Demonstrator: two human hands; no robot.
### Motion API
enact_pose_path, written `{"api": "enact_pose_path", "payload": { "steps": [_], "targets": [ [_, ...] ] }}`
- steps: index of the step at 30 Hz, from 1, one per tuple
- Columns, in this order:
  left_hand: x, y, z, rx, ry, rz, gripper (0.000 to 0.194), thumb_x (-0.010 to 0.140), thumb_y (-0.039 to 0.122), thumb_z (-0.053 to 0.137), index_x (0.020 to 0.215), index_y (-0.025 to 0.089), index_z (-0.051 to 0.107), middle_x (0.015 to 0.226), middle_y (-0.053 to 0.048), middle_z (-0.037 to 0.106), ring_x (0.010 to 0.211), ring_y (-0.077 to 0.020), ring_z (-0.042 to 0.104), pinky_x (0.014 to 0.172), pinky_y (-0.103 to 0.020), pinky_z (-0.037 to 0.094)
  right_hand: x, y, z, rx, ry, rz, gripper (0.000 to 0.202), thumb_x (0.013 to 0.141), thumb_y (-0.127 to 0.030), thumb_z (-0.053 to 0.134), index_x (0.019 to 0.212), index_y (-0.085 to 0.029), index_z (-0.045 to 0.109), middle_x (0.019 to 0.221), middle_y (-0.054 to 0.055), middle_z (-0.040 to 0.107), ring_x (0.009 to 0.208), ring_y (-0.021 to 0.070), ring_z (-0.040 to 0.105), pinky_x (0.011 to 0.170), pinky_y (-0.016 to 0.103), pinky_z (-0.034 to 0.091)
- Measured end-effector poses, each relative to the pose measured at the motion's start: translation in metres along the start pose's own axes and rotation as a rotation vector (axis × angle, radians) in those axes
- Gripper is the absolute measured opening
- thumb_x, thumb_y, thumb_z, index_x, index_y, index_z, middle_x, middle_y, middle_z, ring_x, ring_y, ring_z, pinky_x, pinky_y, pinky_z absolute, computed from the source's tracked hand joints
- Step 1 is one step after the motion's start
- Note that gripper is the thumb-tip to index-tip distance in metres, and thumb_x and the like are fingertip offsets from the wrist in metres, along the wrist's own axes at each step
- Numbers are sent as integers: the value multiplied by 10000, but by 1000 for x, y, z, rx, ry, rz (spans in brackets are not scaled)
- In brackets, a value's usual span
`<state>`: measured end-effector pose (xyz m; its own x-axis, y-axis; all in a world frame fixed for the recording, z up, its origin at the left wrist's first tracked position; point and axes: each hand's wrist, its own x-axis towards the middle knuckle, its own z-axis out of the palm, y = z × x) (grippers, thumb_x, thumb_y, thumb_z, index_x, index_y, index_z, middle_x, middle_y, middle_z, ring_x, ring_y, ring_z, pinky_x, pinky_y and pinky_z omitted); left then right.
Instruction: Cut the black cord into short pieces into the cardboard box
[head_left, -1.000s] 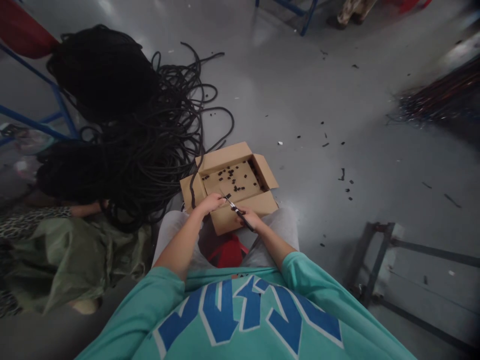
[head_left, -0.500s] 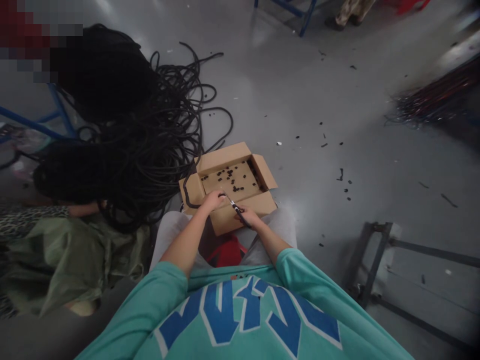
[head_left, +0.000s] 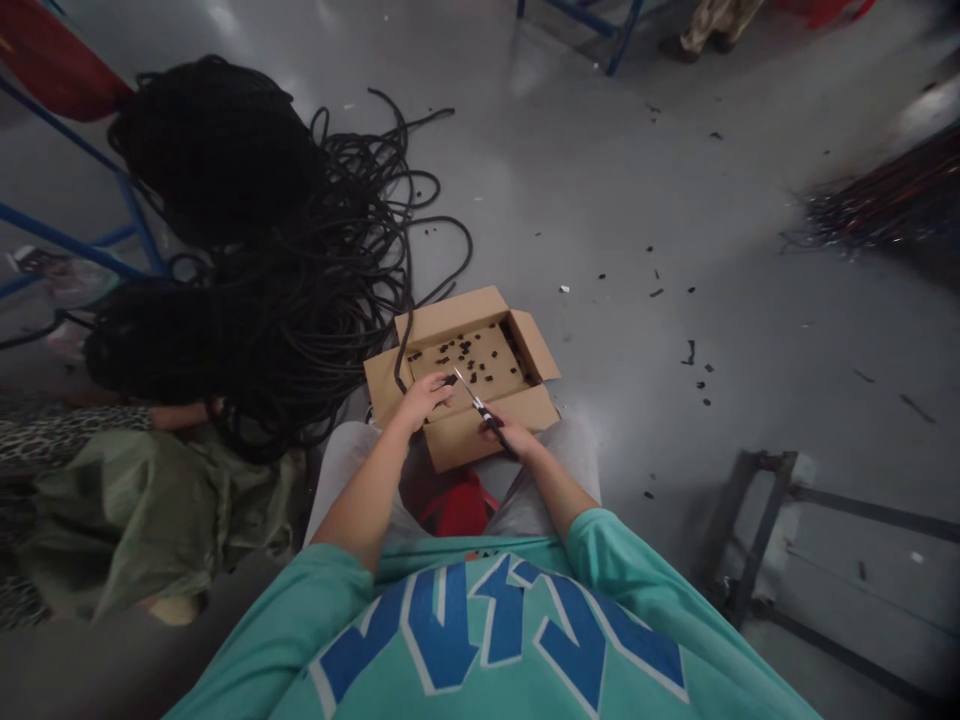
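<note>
My left hand [head_left: 422, 400] is closed around a black tube [head_left: 400, 366], with a short dark end sticking out past the fingers. My right hand [head_left: 511, 433] grips a pair of scissors [head_left: 488, 420], the blades pointing up and left near that end. Both hands are over the front of an open cardboard box [head_left: 448, 311] at my knees. Several small cut black pieces [head_left: 466, 349] lie scattered on the bottom of the box.
A large heap of black tubing [head_left: 225, 160] lies at left, beside a blue metal frame [head_left: 135, 215]. Another person's green-clothed lap [head_left: 150, 500] is at lower left. A dark metal frame [head_left: 761, 530] stands at right. Wire bundles [head_left: 877, 205] lie at far right.
My left hand has moved slightly back from the scissors, and the tube now arches up over the box's left edge. The scissors are a little lower and further right.
</note>
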<state>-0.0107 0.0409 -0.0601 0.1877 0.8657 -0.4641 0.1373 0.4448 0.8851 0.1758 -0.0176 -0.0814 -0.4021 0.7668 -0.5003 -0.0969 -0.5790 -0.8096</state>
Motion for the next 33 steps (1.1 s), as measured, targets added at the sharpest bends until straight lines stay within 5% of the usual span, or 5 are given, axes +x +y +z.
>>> {"api": "enact_pose_path", "payload": {
  "steps": [6, 14, 33],
  "targets": [
    [-8, 9, 3, -12, 56, 0, 217, 650, 269, 571, 795, 131, 489, 637, 12, 564, 457, -54, 480, 498, -206, 379, -4, 0, -3, -68, -58, 9, 701, 486, -93, 551, 1168, -217, 448, 684, -41, 530, 686, 111, 488, 623, 226, 386],
    [-14, 11, 13, -19, -14, -64, 155, 648, 216, 579, 737, 108, 511, 584, 12, 543, 383, -27, 413, 426, -185, 306, -1, 5, -4, -110, -36, 9, 711, 485, -98, 581, 1173, -207, 442, 703, -38, 519, 697, 112, 486, 646, 236, 390],
    [-10, 1, 6, 18, -109, -44, 258, 624, 352, 586, 685, 111, 515, 539, 17, 525, 416, -47, 432, 431, -186, 314, 2, 10, -3, -161, -27, -43, 708, 504, -98, 590, 1183, -225, 431, 798, -21, 541, 734, 117, 494, 690, 248, 397]
  ]
}}
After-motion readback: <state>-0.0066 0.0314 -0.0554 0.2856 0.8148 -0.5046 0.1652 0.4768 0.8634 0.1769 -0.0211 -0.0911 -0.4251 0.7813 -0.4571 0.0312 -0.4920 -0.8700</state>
